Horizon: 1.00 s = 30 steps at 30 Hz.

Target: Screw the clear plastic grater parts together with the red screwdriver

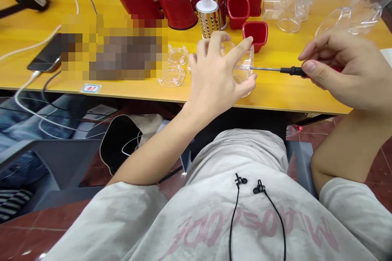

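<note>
My left hand point(219, 71) is wrapped round a clear plastic part point(245, 74) held just above the front edge of the yellow table point(275, 94). My right hand point(343, 69) pinches the handle of a screwdriver point(286, 70) that lies level. Its metal shaft points left and its tip goes into the clear part's right side. My fingers hide most of the clear part.
Clear plastic rings point(173, 75) lie left of my left hand. Behind stand red housings point(174, 2), metal grater drums point(208, 16), small red cups point(255, 34) and clear hoppers point(349, 18). A phone point(45, 57) with white cables lies at the left.
</note>
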{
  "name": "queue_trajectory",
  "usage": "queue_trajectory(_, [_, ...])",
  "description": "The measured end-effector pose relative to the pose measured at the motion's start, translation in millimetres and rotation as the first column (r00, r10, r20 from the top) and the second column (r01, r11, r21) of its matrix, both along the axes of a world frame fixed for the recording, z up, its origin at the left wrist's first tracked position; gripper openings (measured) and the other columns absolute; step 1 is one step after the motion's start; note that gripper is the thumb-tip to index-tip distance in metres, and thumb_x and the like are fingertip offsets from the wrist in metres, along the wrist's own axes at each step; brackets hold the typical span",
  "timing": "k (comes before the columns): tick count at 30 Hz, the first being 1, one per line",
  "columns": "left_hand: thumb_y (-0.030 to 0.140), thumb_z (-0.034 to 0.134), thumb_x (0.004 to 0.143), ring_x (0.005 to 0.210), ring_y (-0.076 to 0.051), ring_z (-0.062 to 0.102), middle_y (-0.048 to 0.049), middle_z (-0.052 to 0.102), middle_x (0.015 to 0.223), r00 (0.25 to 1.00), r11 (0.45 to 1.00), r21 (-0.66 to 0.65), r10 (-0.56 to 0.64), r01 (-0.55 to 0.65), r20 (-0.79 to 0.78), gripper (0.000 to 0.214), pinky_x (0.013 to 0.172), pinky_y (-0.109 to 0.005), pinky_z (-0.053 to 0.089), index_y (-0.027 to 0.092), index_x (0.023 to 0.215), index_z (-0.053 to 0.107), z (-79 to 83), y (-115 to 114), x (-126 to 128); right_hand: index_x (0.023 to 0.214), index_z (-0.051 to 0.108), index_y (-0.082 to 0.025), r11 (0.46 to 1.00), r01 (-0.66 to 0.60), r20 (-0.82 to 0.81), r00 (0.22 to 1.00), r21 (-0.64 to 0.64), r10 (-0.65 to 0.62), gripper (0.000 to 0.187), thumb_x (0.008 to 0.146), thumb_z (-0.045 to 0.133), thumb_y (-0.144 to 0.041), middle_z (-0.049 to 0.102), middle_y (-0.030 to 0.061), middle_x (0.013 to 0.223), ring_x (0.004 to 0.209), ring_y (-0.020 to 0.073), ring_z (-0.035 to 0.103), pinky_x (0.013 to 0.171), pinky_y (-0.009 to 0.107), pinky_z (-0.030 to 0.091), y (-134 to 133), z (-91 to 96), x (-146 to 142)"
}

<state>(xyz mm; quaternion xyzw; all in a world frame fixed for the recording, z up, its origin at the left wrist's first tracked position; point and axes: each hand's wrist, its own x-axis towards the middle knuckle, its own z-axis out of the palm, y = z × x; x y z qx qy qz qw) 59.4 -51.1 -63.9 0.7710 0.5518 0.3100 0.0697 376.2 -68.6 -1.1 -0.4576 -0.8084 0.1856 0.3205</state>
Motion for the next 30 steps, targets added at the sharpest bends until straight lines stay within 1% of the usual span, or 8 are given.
queue_trajectory(2, [0.09,0.081,0.103,0.168,-0.058,0.048,-0.0128,0.06,0.185,1.0,1.0,0.014,0.002,-0.002,-0.009,0.087,0.138,-0.084,0.043,0.041,0.175,0.073,-1.8,0,0,0.123,0.078,-0.031,0.999,0.011,-0.037,0.999,-0.048,-0.013,0.04,0.111,0.092,-0.067,0.08,0.0006,0.095,0.065,0.0164,0.067,0.05,0.034,0.049,-2,0.0,-1])
queue_trajectory(4, [0.088,0.083,0.102,0.165,-0.057,0.049,-0.013,0.061,0.184,1.0,1.0,0.026,0.014,-0.014,-0.025,0.086,0.134,-0.084,0.046,0.043,0.175,0.074,-2.7,0,0,0.125,0.077,-0.031,0.998,0.011,-0.045,0.999,-0.057,-0.014,0.046,0.108,0.094,-0.071,0.085,0.0046,0.111,0.076,0.0195,0.076,0.048,0.032,0.049,-4,0.6,-2])
queue_trajectory(6, [0.085,0.085,0.1,0.164,-0.057,0.05,-0.0122,0.062,0.183,0.999,0.999,0.032,0.021,-0.02,-0.035,0.084,0.13,-0.082,0.048,0.046,0.174,0.075,-3.0,0,0,0.123,0.078,-0.031,1.0,-0.007,-0.023,1.0,-0.026,0.007,0.044,0.108,0.094,-0.069,0.088,0.007,0.126,0.105,0.0266,0.086,0.066,0.036,0.065,-5,1.4,-2])
queue_trajectory(8, [0.084,0.083,0.101,0.164,-0.057,0.051,-0.0118,0.062,0.182,0.999,0.999,0.034,0.02,-0.019,-0.043,0.083,0.13,-0.083,0.047,0.047,0.175,0.074,-3.2,1,-1,0.117,0.08,-0.03,1.0,-0.023,0.001,1.0,0.005,0.023,0.039,0.108,0.092,-0.065,0.09,0.0056,0.125,0.118,0.0297,0.088,0.09,0.043,0.073,-5,2.0,-2])
queue_trajectory(10, [0.083,0.08,0.104,0.164,-0.058,0.052,-0.0123,0.061,0.182,0.998,0.999,0.039,0.009,-0.007,-0.056,0.082,0.134,-0.085,0.044,0.045,0.177,0.072,-3.9,1,-2,0.113,0.083,-0.029,1.0,-0.022,0.027,0.999,0.022,0.021,0.033,0.107,0.092,-0.06,0.09,0.0038,0.12,0.111,0.029,0.088,0.1,0.049,0.073,-3,2.2,-1])
queue_trajectory(20, [0.07,0.087,0.105,0.162,-0.054,0.06,-0.0109,0.066,0.179,0.998,0.994,0.11,0.008,-0.002,-0.056,0.073,0.143,-0.085,0.046,0.05,0.175,0.075,-8.1,0,-6,0.126,0.091,-0.036,0.993,0.006,0.19,0.981,0.115,-0.028,0.023,0.107,0.082,-0.045,0.091,0.004,0.111,0.097,0.031,0.084,0.095,0.053,0.071,-3,4.1,9])
queue_trajectory(26, [0.084,0.085,0.106,0.166,-0.054,0.058,-0.0093,0.065,0.182,0.998,0.997,0.07,-0.008,0.013,-0.07,0.079,0.148,-0.082,0.044,0.055,0.178,0.071,-6.8,1,-9,0.133,0.095,-0.037,0.992,-0.008,0.205,0.979,0.124,-0.017,0.034,0.114,0.081,-0.061,0.093,-0.0009,0.111,0.093,0.0245,0.082,0.084,0.043,0.06,5,-7.3,18])
queue_trajectory(30, [0.099,0.079,0.105,0.169,-0.056,0.057,-0.0128,0.063,0.184,0.996,0.999,0.047,-0.011,0.015,-0.086,0.09,0.147,-0.081,0.044,0.052,0.181,0.068,-4.0,-1,-11,0.134,0.097,-0.039,0.997,-0.005,0.178,0.984,0.074,-0.008,0.033,0.111,0.083,-0.058,0.096,-0.0002,0.115,0.096,0.0272,0.084,0.087,0.045,0.06,8,-9.5,17])
